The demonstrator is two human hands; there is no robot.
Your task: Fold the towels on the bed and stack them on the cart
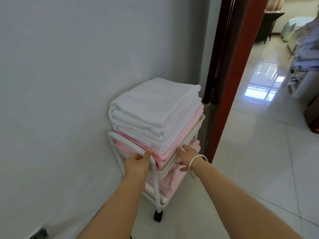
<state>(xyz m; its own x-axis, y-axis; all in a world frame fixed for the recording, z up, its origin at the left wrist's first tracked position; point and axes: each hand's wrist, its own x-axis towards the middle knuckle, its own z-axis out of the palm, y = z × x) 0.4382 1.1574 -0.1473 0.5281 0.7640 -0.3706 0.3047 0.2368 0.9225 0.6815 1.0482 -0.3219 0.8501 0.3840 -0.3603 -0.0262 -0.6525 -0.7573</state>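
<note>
A white wheeled cart (pixel 156 185) stands against the grey wall. On its top tier lies a stack of folded white towels (pixel 155 111) over folded pink towels (pixel 174 149). More pink cloth (pixel 170 185) fills the lower tier. My left hand (pixel 137 163) is closed around the cart's white handle bar at the near corner. My right hand (pixel 185 155), with a silver bangle on the wrist, rests open against the cart's right rim beside the pink towels. The bed is not in view.
The grey wall runs along the left. A dark red door frame (pixel 231 83) stands just right of the cart, opening onto a glossy tiled room. A person (pixel 307 49) stands blurred at the far right. A black caster (pixel 158 216) sits on the tile floor.
</note>
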